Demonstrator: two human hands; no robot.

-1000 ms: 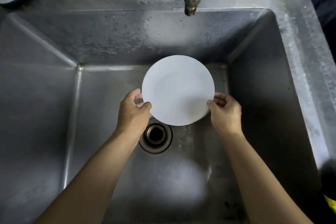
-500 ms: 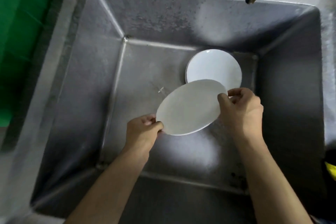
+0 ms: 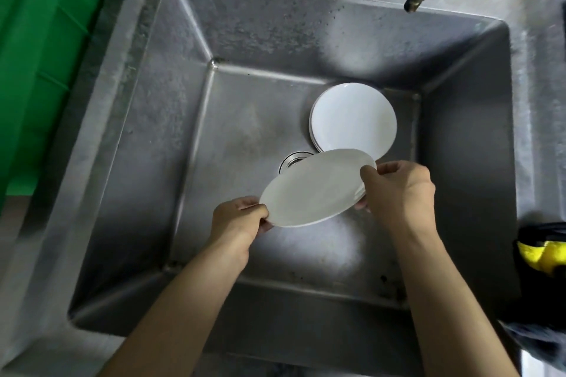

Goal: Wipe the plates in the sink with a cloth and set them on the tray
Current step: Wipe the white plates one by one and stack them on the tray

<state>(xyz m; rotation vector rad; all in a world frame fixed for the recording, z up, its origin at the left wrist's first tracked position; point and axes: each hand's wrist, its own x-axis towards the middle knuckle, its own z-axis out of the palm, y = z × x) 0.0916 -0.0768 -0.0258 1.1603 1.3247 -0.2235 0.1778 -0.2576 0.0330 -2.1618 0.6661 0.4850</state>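
White china is what I have in both hands: a plate (image 3: 315, 188) lifted clear above the steel sink (image 3: 232, 40), with the drain (image 3: 292, 161) partly hidden behind it. My left hand (image 3: 242, 222) has its grip pinched on the near-left rim, my right hand (image 3: 401, 190) has its grip curled round the far-right rim, so I judge the opposed hold is there to steady it. The plate tilts, face up, and it reads as an oval running from lower left to upper right. A stack of plates (image 3: 353, 116) sits in the basin's far right corner. I see neither cloth nor tray for certain
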